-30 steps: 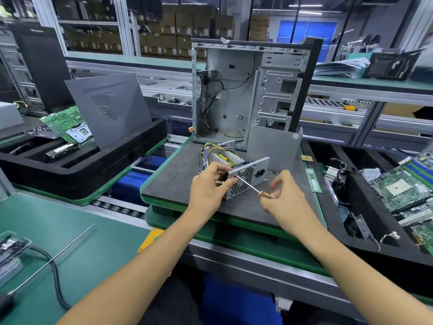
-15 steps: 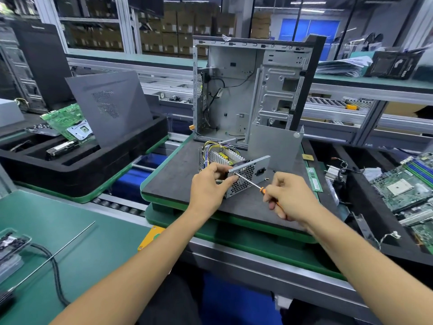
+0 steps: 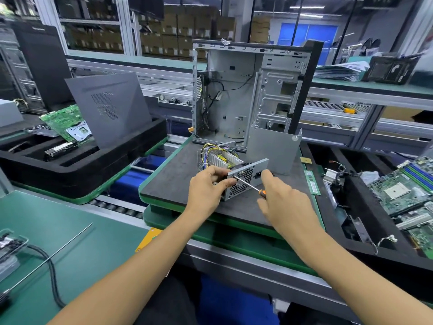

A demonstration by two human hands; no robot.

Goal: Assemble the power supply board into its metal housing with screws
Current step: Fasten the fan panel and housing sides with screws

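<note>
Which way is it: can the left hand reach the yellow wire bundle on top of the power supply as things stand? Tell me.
Probably yes. The left hand grips the power supply at its near corner, and the yellow wires lie uncovered just behind its fingers. It would have to release its grip first.

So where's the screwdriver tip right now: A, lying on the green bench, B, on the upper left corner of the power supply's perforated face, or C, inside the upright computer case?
B: the screwdriver tip meets the perforated face of the power supply beside the left hand.
</note>
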